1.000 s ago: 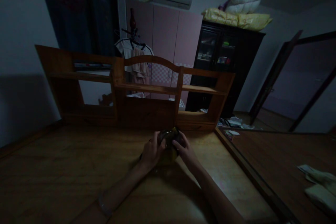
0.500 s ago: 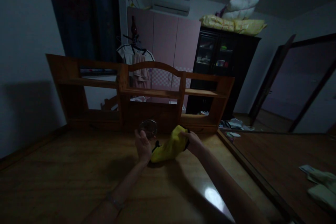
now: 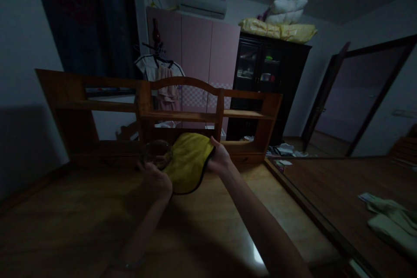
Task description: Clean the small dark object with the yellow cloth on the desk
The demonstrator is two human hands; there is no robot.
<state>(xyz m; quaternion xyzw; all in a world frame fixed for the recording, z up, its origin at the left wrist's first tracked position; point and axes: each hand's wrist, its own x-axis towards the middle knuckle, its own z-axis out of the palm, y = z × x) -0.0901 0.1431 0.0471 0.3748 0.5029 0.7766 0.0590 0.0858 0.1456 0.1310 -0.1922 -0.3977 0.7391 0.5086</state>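
Note:
My left hand (image 3: 157,180) grips a clear glass bowl (image 3: 155,153) and holds it up above the wooden table (image 3: 81,221). A yellow cloth with a dark edge (image 3: 186,163) hangs spread out beside the bowl, pinched at its upper right corner by my right hand (image 3: 219,160). The cloth's left side touches or overlaps the bowl and my left hand. The room is dim, so details of the bowl are hard to see.
A wooden shelf unit (image 3: 156,115) stands along the table's far edge. Behind it are pink wardrobes (image 3: 195,56), a dark glass-door cabinet (image 3: 263,78) with bedding on top, and hanging clothes. A second wooden surface with folded cloths (image 3: 387,221) lies at the right.
My hands, first together around the bowl and cloth, came apart. The left hand lifted the bowl; the right hand raised the cloth, which now hangs spread open. The view shifted slightly.

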